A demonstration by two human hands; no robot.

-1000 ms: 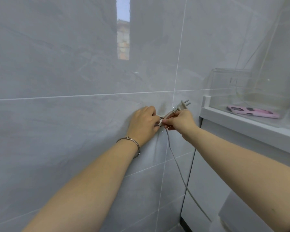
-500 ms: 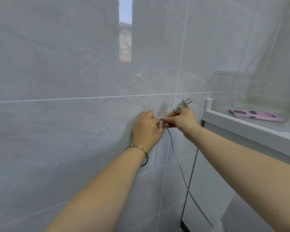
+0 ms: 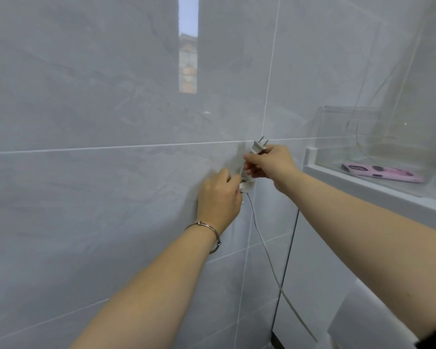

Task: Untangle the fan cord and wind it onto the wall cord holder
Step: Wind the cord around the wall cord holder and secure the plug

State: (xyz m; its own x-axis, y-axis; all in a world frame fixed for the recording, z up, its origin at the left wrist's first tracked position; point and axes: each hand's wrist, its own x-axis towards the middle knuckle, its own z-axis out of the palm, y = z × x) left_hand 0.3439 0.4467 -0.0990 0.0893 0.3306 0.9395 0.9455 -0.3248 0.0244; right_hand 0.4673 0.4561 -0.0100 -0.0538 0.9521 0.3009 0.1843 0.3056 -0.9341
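Against the tile, the left hand (image 3: 218,197) pins the cord (image 3: 264,250) at the holder (image 3: 247,185); the right hand (image 3: 269,163) pinches the plug (image 3: 257,148) just above. Best keep tension, winding snug turns without letting slack slip.

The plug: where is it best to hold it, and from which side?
Grip the plug by its flat white body, below the prongs, coming from the right as the right hand does. The prongs point up and the cord leaves below, so the sides are free.
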